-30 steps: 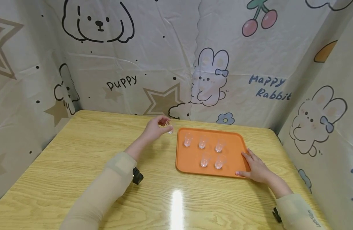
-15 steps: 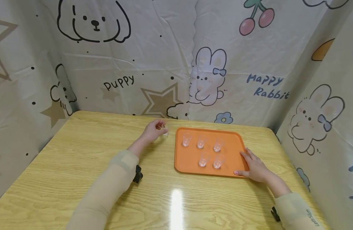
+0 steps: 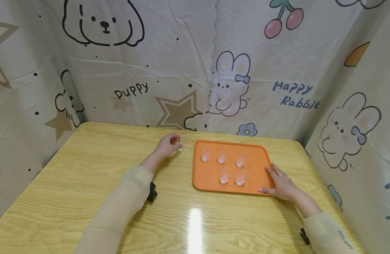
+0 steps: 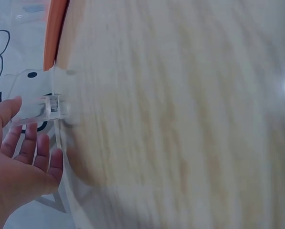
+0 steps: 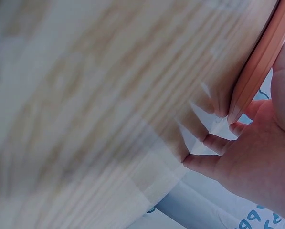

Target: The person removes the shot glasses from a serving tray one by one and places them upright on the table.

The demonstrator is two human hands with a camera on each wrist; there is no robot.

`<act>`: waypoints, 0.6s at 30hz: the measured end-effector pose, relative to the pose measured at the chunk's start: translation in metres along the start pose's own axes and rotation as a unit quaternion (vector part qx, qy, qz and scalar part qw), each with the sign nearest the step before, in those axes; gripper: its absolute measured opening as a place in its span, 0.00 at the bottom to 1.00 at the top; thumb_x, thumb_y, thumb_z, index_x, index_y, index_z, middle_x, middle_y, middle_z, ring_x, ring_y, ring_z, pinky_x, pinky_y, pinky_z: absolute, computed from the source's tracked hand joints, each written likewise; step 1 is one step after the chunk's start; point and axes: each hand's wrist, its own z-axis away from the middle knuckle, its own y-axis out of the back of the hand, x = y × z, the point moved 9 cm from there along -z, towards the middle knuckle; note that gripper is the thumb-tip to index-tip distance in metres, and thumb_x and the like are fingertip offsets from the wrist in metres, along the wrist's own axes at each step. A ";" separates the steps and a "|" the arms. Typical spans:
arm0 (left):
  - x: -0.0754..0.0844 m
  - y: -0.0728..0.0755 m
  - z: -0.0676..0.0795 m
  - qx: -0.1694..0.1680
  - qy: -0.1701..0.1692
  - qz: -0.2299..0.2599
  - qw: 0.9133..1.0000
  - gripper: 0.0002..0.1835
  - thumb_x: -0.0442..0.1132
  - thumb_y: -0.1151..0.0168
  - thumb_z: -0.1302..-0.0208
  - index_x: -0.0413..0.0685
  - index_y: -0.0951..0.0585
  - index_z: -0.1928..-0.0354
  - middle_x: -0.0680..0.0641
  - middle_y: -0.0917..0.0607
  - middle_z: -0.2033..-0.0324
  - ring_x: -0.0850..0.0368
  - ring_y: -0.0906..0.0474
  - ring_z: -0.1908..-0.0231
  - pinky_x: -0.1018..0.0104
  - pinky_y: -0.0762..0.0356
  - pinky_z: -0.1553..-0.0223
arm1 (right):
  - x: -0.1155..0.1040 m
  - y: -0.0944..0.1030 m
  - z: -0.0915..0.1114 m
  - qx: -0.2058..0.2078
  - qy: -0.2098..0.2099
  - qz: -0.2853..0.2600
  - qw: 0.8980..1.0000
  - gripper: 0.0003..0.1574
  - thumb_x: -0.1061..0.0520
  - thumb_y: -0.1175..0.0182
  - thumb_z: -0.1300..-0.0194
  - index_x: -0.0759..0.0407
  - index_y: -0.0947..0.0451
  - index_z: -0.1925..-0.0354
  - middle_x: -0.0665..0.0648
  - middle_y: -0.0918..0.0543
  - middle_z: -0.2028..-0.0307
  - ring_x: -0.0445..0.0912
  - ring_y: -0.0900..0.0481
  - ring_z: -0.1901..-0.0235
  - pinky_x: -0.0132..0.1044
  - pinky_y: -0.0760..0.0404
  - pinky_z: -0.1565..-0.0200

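Head view: the left hand (image 3: 167, 145) pinches a clear cup (image 4: 41, 109) near the surface's (image 3: 163, 218) far edge, best kept level, while the right hand (image 3: 284, 186), fingers spread, touches the orange tray's (image 3: 256, 174) right edge.

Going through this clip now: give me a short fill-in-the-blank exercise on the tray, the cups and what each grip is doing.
1. The tray is ____ in colour.
2. On the tray, the row nearer the person has ____ clear cups.
3. The left grip holds another ____, the held cup.
4. The right grip touches the tray's ____ side, as the person sees it.

Missing words: orange; two; cup; right.
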 end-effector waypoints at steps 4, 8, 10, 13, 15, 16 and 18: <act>-0.002 0.001 0.002 -0.003 0.009 0.015 1.000 0.27 0.34 0.36 0.39 0.37 0.31 0.39 0.38 0.25 0.50 0.46 0.29 0.50 0.56 0.30 0.47 | 0.001 -0.001 -0.001 -0.001 -0.002 0.000 1.000 0.59 0.38 0.32 0.48 0.74 0.44 0.34 0.78 0.50 0.33 0.77 0.47 0.39 0.71 0.43 0.45; -0.003 0.007 0.002 0.004 0.020 0.028 0.999 0.33 0.35 0.34 0.41 0.39 0.35 0.36 0.37 0.26 0.47 0.44 0.30 0.47 0.54 0.31 0.45 | 0.001 -0.001 -0.001 0.002 0.000 0.002 1.000 0.58 0.38 0.32 0.48 0.73 0.44 0.34 0.78 0.50 0.33 0.77 0.47 0.39 0.71 0.42 0.44; -0.002 0.012 0.003 0.008 0.023 0.026 0.999 0.33 0.36 0.34 0.41 0.40 0.36 0.35 0.37 0.26 0.46 0.43 0.31 0.46 0.53 0.32 0.44 | 0.001 -0.001 -0.001 0.003 0.002 0.003 1.000 0.58 0.38 0.32 0.48 0.73 0.44 0.34 0.78 0.50 0.33 0.77 0.47 0.39 0.71 0.42 0.45; 0.003 0.018 0.006 0.011 0.026 0.023 0.999 0.33 0.37 0.35 0.41 0.41 0.36 0.35 0.35 0.27 0.44 0.41 0.32 0.45 0.51 0.34 0.43 | 0.001 -0.001 -0.001 0.002 0.003 0.002 1.000 0.58 0.39 0.32 0.48 0.73 0.44 0.34 0.78 0.50 0.33 0.77 0.47 0.39 0.71 0.42 0.45; 0.008 0.022 0.010 0.009 0.029 0.024 0.999 0.33 0.38 0.35 0.41 0.41 0.36 0.35 0.35 0.28 0.44 0.40 0.33 0.44 0.50 0.34 0.42 | 0.001 -0.001 -0.001 0.003 0.004 0.002 1.000 0.58 0.39 0.32 0.48 0.73 0.44 0.34 0.78 0.50 0.33 0.77 0.47 0.39 0.71 0.42 0.45; 0.011 0.024 0.011 0.008 0.030 0.023 0.999 0.33 0.38 0.35 0.41 0.42 0.36 0.35 0.35 0.28 0.43 0.41 0.33 0.44 0.50 0.34 0.42 | 0.001 -0.001 -0.001 0.003 0.004 0.002 1.000 0.58 0.39 0.32 0.48 0.73 0.44 0.34 0.78 0.50 0.33 0.77 0.47 0.39 0.71 0.42 0.45; 0.016 0.026 0.015 0.006 0.033 0.024 0.999 0.34 0.39 0.34 0.41 0.42 0.36 0.35 0.36 0.28 0.43 0.41 0.33 0.44 0.50 0.34 0.43 | 0.002 -0.001 0.000 0.003 0.003 0.003 1.000 0.58 0.39 0.32 0.48 0.74 0.44 0.34 0.77 0.50 0.33 0.77 0.47 0.39 0.71 0.42 0.45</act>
